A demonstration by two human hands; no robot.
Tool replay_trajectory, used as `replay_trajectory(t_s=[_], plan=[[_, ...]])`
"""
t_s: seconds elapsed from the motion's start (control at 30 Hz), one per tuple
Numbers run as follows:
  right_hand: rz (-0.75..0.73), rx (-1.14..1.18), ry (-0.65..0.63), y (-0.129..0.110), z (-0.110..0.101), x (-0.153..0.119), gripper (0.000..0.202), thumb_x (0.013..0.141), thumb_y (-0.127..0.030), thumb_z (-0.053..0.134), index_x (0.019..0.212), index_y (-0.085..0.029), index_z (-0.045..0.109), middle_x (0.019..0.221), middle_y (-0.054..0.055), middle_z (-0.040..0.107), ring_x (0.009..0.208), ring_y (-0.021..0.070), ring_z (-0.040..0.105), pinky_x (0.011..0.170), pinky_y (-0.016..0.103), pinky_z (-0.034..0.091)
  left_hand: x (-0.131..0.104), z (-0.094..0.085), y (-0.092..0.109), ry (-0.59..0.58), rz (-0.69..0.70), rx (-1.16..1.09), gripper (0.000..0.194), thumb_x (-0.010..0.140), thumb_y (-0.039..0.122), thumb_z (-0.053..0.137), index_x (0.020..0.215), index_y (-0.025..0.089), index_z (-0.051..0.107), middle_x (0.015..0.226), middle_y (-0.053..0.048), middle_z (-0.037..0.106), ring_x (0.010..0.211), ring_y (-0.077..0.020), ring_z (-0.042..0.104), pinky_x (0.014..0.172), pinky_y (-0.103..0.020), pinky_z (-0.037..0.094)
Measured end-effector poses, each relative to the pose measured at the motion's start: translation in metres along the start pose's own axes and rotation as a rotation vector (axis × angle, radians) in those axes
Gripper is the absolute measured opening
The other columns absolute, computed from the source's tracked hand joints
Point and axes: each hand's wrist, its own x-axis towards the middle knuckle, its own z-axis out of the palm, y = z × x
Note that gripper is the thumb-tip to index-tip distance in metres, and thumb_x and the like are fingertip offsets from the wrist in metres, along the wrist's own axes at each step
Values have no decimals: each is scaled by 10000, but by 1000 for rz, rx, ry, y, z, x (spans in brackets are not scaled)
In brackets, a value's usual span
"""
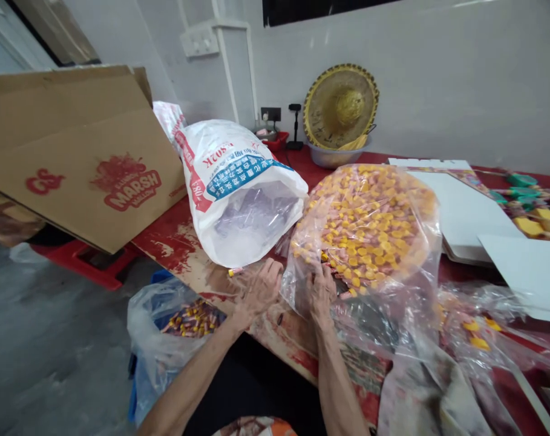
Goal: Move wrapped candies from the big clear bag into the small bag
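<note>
My right hand pinches the mouth of the big clear plastic bag of yellow and pink pieces, keeping it gathered at twelve o'clock. My left hand rests curled, apparently empty, on the worn red surface beside the white woven sack at eleven.

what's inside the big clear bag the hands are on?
The clear bag is packed with small yellow and pink pieces, too small to identify. The left hand and right hand are at its near edge. Deeper layers and the bag's underside are hidden.
</note>
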Motion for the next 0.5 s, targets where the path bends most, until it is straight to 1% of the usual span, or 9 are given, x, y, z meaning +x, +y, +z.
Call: replay_trajectory(t_s=[0.03,0.1,0.17,0.23,0.3,0.37,0.43,0.5], plan=[[-6,6,18,1,0,0,440,938,-246,462,1306,-205,699,1245,131,674,1094,261,631,936,368,499,-2,1,0,16,-16,-10,165,978,132,452,1015,240,570,1059,-66,615,976,-229,619,834,-344,506],[-18,24,48,1,-1,-1,509,933,-255,456,1400,-187,645,1386,161,615,1199,285,615,995,407,507,-7,3,-2,-1,-23,-36,168,943,98,480,954,240,570,989,-49,619,896,-216,621,803,-334,502],[-41,39,41,0,-4,0,550,921,-244,451,1439,-180,622,1442,180,582,1265,311,591,1033,442,504,-10,3,-8,-21,-16,-60,190,898,68,496,923,240,574,934,-28,622,845,-201,620,788,-323,503],[-60,44,-6,0,-6,0,543,914,-227,446,1417,-194,648,1369,174,622,1224,317,608,1006,448,516,-14,0,-14,12,-41,-66,238,859,55,498,969,240,600,950,-25,643,867,-200,632,801,-322,512],[-48,42,-41,0,-8,1,498,922,-226,439,1349,-208,696,1239,152,667,1103,294,644,939,420,527,-19,-3,-18,69,-102,-44,318,830,52,496,1056,237,623,1024,-42,668,931,-213,648,820,-330,520],[-23,41,-40,0,-8,1,445,939,-249,435,1267,-205,733,1157,138,683,1007,269,654,890,393,523,-25,-4,-21,63,-138,-11,360,818,55,496,1095,238,638,1060,-55,680,954,-223,658,815,-332,525],[-13,43,-13,0,-9,1,431,950,-290,442,1259,-195,728,1193,145,685,1003,267,654,887,392,522,-31,-3,-24,18,-132,11,356,829,68,498,1095,243,657,1065,-64,683,956,-232,666,817,-334,532],[-27,54,16,-1,-9,1,473,964,-328,445,1348,-180,679,1319,166,659,1080,285,652,928,417,527,-38,-1,-30,20,-131,10,337,855,100,514,1110,252,675,1076,-77,687,983,-247,673,853,-342,541]])
